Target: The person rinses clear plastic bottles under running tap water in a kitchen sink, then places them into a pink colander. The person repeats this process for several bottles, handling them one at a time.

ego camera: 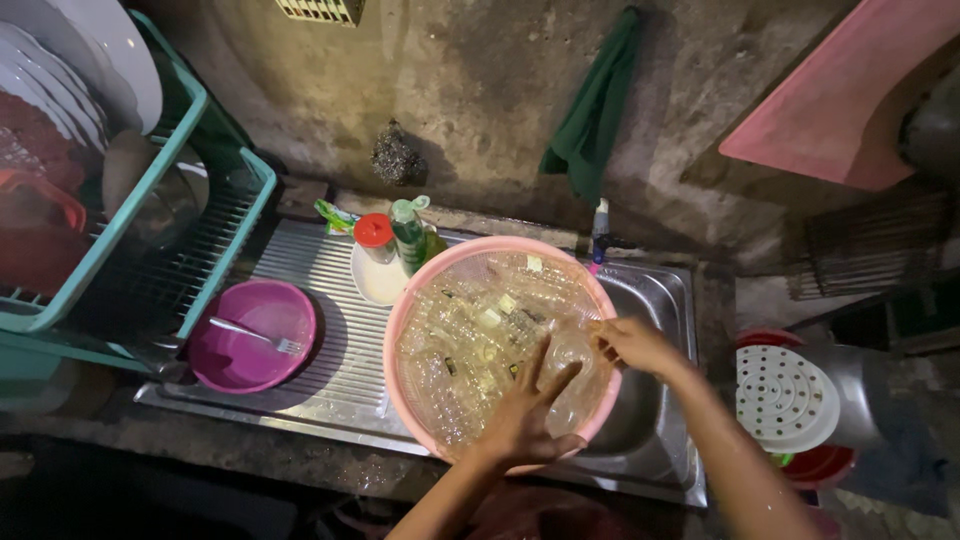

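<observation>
A large pink basin (420, 290) rests on the steel sink (660, 290), filled with water and several clear glasses. Both my hands are inside it at the lower right. My left hand (530, 415) has its fingers spread against a clear glass (570, 355). My right hand (630, 342) grips the same glass from the right side.
A magenta bowl (250, 335) with a fork (265, 337) sits on the ribbed drainboard (330, 375). A green dish-soap bottle (408, 232) and a red-lidded jar (375, 238) stand behind the basin. At left, a teal dish rack (190, 110) holds plates. A tap (600, 225), green cloth (595, 110) and white perforated lid (785, 395) are nearby.
</observation>
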